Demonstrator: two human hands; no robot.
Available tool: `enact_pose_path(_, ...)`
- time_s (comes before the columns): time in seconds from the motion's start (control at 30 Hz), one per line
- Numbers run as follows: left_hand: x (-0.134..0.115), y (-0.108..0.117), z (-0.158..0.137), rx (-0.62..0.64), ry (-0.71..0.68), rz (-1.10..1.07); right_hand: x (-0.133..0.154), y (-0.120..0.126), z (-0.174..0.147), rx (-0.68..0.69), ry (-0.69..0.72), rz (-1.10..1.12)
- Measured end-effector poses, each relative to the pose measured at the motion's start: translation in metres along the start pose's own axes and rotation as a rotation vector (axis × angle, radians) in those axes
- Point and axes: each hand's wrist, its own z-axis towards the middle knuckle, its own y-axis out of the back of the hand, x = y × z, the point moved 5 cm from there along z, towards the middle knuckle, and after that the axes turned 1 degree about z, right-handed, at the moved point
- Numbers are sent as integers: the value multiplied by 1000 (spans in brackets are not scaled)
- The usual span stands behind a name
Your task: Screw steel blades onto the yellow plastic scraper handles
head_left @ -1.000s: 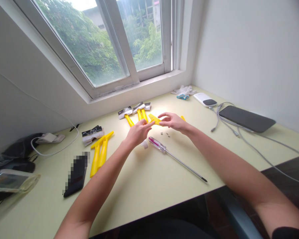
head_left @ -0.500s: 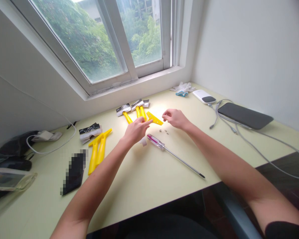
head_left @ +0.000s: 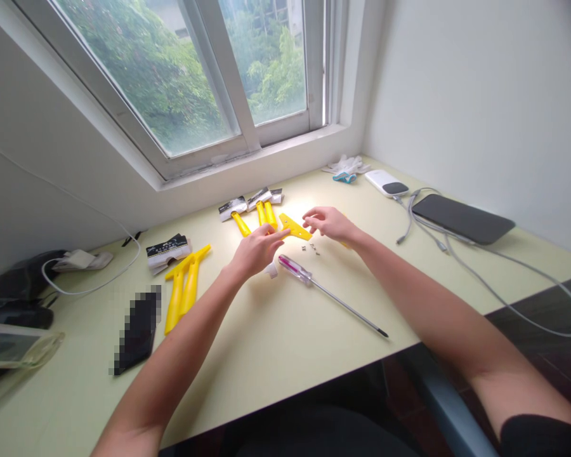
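My left hand (head_left: 257,249) is closed around a yellow scraper, whose flat, holed head (head_left: 295,227) sticks out past the fingers to the right. Just right of that head hovers my right hand (head_left: 328,223), its fingers curved and a little apart, with nothing visible in them. Several small metal screws or nuts (head_left: 314,249) lie on the table below the scraper head. A screwdriver (head_left: 302,271) with a clear and purple handle lies in front of both hands, its tip toward the lower right. The scraper's handle is hidden by my left hand.
Yellow scrapers (head_left: 188,289) and black-and-white packets (head_left: 169,251) lie at left, beside a dark phone (head_left: 137,336). More packaged scrapers (head_left: 261,212) lie near the window. White gloves (head_left: 347,166), a white device (head_left: 385,183), cables (head_left: 412,216) and a dark tablet-like slab (head_left: 461,218) are at right.
My right hand's fingers have loosened from a pinch and spread slightly. An extra small metal piece shows among the ones below the scraper head. My left hand stays on the scraper.
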Motion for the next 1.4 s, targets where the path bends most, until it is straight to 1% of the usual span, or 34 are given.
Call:
enact_pose_path(0.13,-12,-2,1,8,-77,-31,0,-13,-1,28,6,197)
enact_pose_path(0.23,-16,-3,2,35,-92,-16,-4,-19,-1,12,13,289)
enact_pose_path(0.33,-18,-4,2,55,-101,5,-5,-20,-1,15,20,336)
enact_pose_path(0.43,-19,-4,2,71,-96,14,-1,-21,-3,35,55,331)
enact_pose_path(0.57,-19,-6,3,105,-92,7,5,-23,-6,38,139,232)
enact_pose_path(0.67,-19,-8,3,109,-95,-18,6,-22,-5,-21,185,92)
enact_pose_path(0.8,-21,-10,3,125,-88,-53,7,-13,-2,-118,204,-120)
enact_pose_path(0.9,-17,-3,2,119,-49,-48,5,-4,-1,-134,187,-245)
enact_pose_path(0.97,-4,10,-2,73,17,-54,3,0,-1,-107,169,-314)
enact_pose_path(1.03,21,29,-13,-4,137,-70,0,0,-1,-51,157,-367)
enact_pose_path(1.1,56,51,-34,-68,319,-74,-2,-2,0,9,154,-399)
enact_pose_path(1.17,92,72,-65,-86,522,-44,-4,-6,0,51,157,-416)
enact_pose_path(1.23,120,88,-98,-62,673,10,-6,-9,0,76,160,-427)
enact_pose_path(1.3,139,97,-127,-22,786,58,-7,-11,0,84,166,-439)
enact_pose_path(1.4,151,91,-156,73,875,92,-5,-12,0,70,186,-459)
